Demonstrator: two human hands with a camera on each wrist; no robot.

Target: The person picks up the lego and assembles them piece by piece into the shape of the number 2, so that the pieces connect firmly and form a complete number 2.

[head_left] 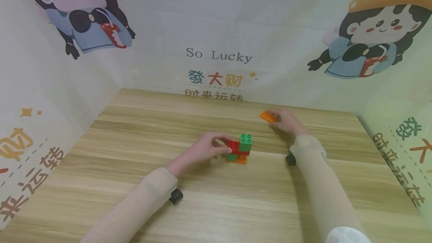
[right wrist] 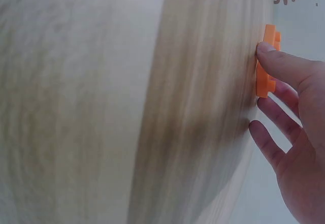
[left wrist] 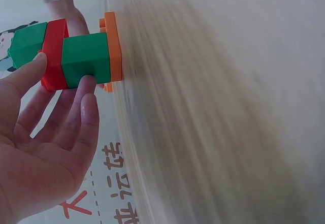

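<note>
A small stack of toy building bricks stands on the table. It has an orange flat brick (head_left: pixel 242 159) at the bottom, a green brick (left wrist: pixel 86 56) on that, a red brick (left wrist: pixel 55 61) across, and another green brick (head_left: pixel 245 143) on top at the right. My left hand (head_left: pixel 210 146) pinches the stack from its left side, thumb on the red brick and a fingertip at the lower green one. Farther back and to the right, my right hand (head_left: pixel 287 120) grips a second orange flat brick (head_left: pixel 267 116) between thumb and fingers, low at the tabletop.
The wood-grain table (head_left: pixel 135 134) meets printed cloth walls (head_left: pixel 162 29) at the back and both sides. Dark wrist-worn devices (head_left: pixel 176 196) hang beneath both forearms, close to the tabletop.
</note>
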